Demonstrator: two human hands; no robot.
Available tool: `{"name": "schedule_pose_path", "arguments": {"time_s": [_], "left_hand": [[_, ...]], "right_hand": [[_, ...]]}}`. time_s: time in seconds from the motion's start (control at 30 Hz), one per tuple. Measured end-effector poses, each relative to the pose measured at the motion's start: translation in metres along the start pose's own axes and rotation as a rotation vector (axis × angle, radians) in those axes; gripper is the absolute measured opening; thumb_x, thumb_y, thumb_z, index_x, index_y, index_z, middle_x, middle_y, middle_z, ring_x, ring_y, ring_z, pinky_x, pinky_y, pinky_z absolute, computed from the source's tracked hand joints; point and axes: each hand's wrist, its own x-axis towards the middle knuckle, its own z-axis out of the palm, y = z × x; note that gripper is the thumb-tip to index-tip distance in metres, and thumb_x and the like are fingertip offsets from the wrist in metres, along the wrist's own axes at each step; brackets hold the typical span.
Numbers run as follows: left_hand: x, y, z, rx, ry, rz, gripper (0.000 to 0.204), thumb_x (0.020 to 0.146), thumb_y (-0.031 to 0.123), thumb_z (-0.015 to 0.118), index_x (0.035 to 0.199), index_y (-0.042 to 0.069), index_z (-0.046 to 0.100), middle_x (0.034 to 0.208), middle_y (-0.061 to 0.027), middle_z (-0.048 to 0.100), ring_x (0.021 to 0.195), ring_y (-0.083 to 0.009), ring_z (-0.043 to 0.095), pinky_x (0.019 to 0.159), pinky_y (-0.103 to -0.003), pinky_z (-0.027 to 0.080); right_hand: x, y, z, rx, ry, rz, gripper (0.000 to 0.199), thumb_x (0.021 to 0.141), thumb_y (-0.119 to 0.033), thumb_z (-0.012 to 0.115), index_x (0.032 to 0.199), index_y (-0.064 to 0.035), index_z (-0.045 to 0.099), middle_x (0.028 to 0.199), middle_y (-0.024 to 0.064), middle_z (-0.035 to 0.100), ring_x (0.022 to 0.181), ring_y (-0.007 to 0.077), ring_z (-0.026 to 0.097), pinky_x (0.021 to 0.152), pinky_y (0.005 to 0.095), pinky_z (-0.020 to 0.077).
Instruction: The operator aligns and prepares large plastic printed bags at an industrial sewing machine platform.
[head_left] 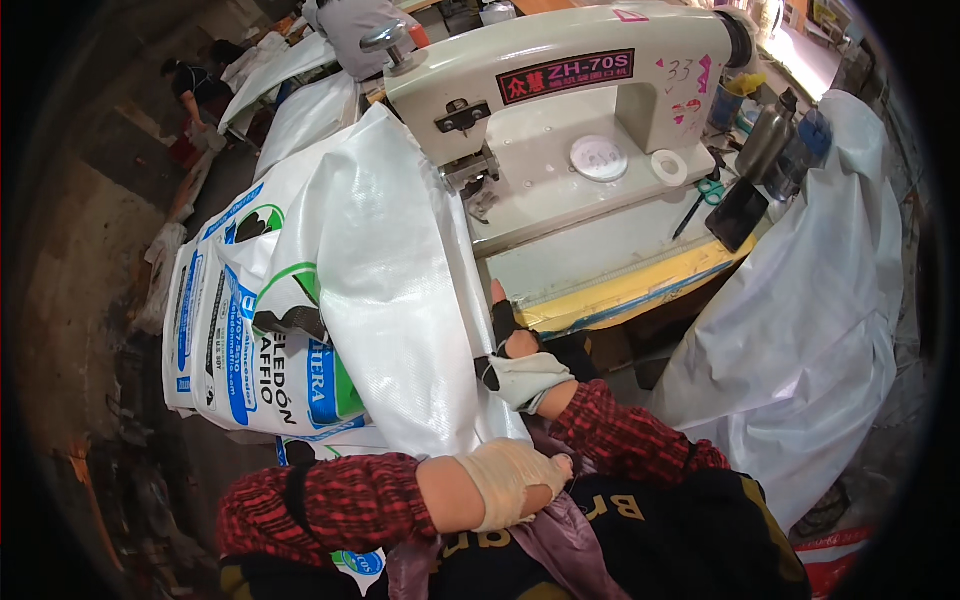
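Bag [390, 260]: beside machine [440, 80], left end; its sagging weight could pull the edge crooked.
Right hand [522, 372]: index extended at bag edge; grip unclear, might slip.
Left hand [525, 482]: fingers curled; cannot tell on what.
Phone [738, 215]: bumping could topple it.

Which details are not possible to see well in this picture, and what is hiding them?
All in the head view:
- Left hand: most fingers are hidden behind its wrapped back, so its grip is unclear.
- Sewing machine: the needle is too small to pick out among the metal parts.
- Co-worker in grey: the head is cut off by the top edge.
- Far-left co-worker: too small and dark to tell what the hands do.
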Motion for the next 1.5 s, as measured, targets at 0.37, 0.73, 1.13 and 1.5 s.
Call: {"name": "schedule_pose_path", "arguments": {"time_s": [0.37, 0.73, 1.13, 1.5], "left_hand": [[-0.12, -0.016, -0.115, 0.492, -0.045, -0.506, 0.013, 0.064, 0.021, 0.064, 0.062, 0.008, 0.065, 0.062, -0.0137, 0.061, 0.059, -0.0308, 0.061, 0.052, -0.041, 0.045], [0.019, -0.069, -0.016, 0.131, 0.162, 0.041, 0.017, 0.067, 0.023, 0.064, 0.071, 0.006, 0.064, 0.072, -0.0144, 0.063, 0.069, -0.0352, 0.061, 0.059, -0.043, 0.048], [-0.049, -0.063, -0.087, 0.36, -0.101, -0.036, 0.023, 0.066, 0.033, 0.067, 0.072, 0.011, 0.068, 0.071, -0.0108, 0.065, 0.069, -0.0295, 0.063, 0.062, -0.044, 0.048], [0.046, -0.08, -0.033, 0.197, -0.301, 0.035, 0.021, 0.067, 0.03, 0.067, 0.069, 0.01, 0.066, 0.072, -0.0114, 0.064, 0.071, -0.0311, 0.062, 0.062, -0.039, 0.049]], "right_hand": [[0.055, 0.026, 0.0, 0.07, 0.13, 0.104, 0.067, 0.085, -0.028, 0.047, 0.141, -0.0138, 0.014, 0.103, 0.0303, 0.054, 0.095, 0.041, 0.055, 0.079, 0.0441, 0.0444], [0.13, 0.065, 0.02, 0.035, 0.637, -0.158, 0.067, 0.083, -0.024, 0.046, 0.14, -0.0113, 0.014, 0.078, 0.027, 0.059, 0.071, 0.0405, 0.06, 0.06, 0.0457, 0.047], [0.096, 0.023, -0.045, 0.248, 0.256, 0.233, 0.057, 0.087, -0.028, 0.039, 0.137, -0.0055, 0.024, 0.088, 0.0271, 0.06, 0.079, 0.0406, 0.06, 0.071, 0.0476, 0.0475], [0.049, 0.015, -0.002, 0.182, 0.321, 0.118, 0.037, 0.076, -0.02, 0.054, 0.113, -0.0114, 0.051, 0.082, 0.0241, 0.062, 0.073, 0.0399, 0.062, 0.063, 0.0456, 0.049]]}}
